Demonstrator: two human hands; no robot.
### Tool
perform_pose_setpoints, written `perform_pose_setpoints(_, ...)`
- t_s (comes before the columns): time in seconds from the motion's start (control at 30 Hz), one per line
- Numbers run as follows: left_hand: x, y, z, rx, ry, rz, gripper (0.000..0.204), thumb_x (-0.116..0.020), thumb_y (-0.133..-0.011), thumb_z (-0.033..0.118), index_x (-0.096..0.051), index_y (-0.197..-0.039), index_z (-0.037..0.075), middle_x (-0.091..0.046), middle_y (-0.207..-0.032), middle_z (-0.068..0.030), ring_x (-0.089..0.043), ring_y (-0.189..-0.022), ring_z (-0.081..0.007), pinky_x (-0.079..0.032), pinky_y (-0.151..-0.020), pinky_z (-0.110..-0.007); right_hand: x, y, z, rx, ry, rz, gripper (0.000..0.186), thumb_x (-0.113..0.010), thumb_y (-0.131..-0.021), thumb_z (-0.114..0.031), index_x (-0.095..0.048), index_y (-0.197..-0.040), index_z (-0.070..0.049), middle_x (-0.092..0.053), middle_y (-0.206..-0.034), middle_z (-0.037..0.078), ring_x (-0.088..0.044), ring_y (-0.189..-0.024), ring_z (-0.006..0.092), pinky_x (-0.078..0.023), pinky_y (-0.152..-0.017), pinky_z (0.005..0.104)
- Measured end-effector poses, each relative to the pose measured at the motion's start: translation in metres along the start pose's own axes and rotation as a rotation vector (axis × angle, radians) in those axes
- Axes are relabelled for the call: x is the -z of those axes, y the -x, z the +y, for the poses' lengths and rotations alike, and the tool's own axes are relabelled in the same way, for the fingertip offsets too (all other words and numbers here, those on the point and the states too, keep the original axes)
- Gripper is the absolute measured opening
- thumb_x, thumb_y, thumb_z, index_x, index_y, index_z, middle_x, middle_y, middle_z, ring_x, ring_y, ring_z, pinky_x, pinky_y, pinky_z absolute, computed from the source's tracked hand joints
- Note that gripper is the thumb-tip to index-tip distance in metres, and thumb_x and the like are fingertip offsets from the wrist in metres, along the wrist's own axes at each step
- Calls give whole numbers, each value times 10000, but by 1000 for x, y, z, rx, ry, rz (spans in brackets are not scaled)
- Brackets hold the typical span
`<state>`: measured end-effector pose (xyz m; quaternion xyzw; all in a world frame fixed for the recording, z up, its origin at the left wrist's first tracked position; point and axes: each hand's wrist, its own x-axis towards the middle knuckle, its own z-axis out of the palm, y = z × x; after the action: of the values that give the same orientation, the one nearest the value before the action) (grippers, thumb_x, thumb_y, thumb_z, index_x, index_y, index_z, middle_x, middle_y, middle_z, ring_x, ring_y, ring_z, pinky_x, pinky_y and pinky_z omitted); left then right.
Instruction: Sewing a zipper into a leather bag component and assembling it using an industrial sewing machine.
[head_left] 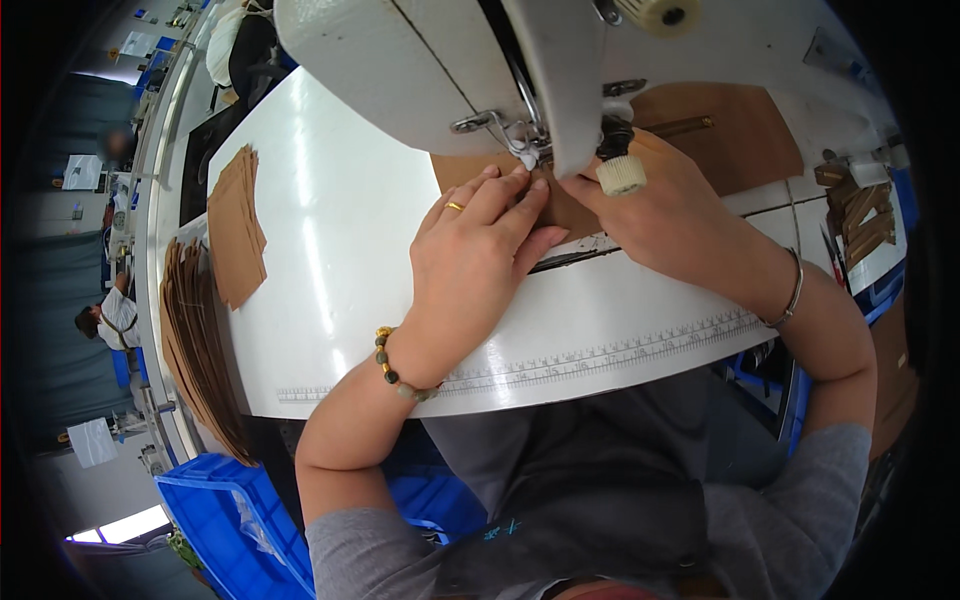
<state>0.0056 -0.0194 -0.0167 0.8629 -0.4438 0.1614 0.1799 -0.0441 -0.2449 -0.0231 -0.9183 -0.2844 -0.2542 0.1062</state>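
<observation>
Brown flat material, fabric or leather, lies under the needle area of a white sewing machine (400, 60). My left hand (465, 245) rests flat on this brown panel (455, 172), its fingers stretched toward the presser foot (534, 155). On the other side of the needle, my right hand (675, 205) bends inward with a finger and thumb at the panel; some of its fingers are hidden behind the machine head and a cream knob (622, 176). Brown material (755, 135) with a dark metallic strip (690, 126) extends right; whether it is the same panel I cannot tell.
Brown cut pieces (236, 230) lie on the white tabletop (350, 290) at left, beside a thick brown stack (195, 340) at its edge. A ruler strip (600, 355) runs along the front. Blue bins (235, 500) stand below; narrow brown pieces (865, 220) sit far right.
</observation>
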Motion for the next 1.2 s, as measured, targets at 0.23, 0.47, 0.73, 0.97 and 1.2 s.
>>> perform_pose_setpoints(0.23,1,-2,0,5,-11,-28,393,-802,-846,331,-785,-1156,90,-740,-1201,-72,-694,-1172,-284,-554,-965,-397,-1,-2,1,24,51,17,97,-670,-738,-54,-727,-816,-42,-672,-885,71,-644,-925,233,-507,-954,369)
perform_pose_setpoints(0.47,0,-5,-1,-19,-4,10,320,-817,-861,283,-791,-1088,59,-735,-1171,-72,-719,-996,-297,-569,-846,-378,-5,-2,3,25,55,42,103,-669,-740,-56,-742,-811,-38,-679,-895,69,-648,-926,235,-502,-973,381)
perform_pose_setpoints(0.73,3,-5,-2,30,-7,-68,358,-783,-876,314,-786,-1152,85,-736,-1188,-69,-691,-1186,-285,-552,-974,-397,-5,-4,4,11,36,-5,108,-665,-753,-62,-751,-813,-34,-699,-953,78,-653,-951,237,-495,-1011,399)
perform_pose_setpoints(0.97,3,-5,-1,23,-8,-60,347,-775,-886,304,-786,-1149,78,-733,-1165,-67,-687,-1196,-277,-545,-985,-395,-5,-1,6,26,41,-23,177,-669,-758,-74,-776,-885,-11,-731,-1088,91,-658,-1008,239,-487,-1043,410)
perform_pose_setpoints(1.2,5,-6,-1,20,-27,-61,346,-777,-883,312,-788,-1141,81,-732,-1163,-61,-688,-1194,-265,-543,-981,-390,-6,-2,9,32,26,-25,177,-671,-758,-80,-772,-885,-11,-728,-1083,95,-657,-1016,246,-482,-1057,418)
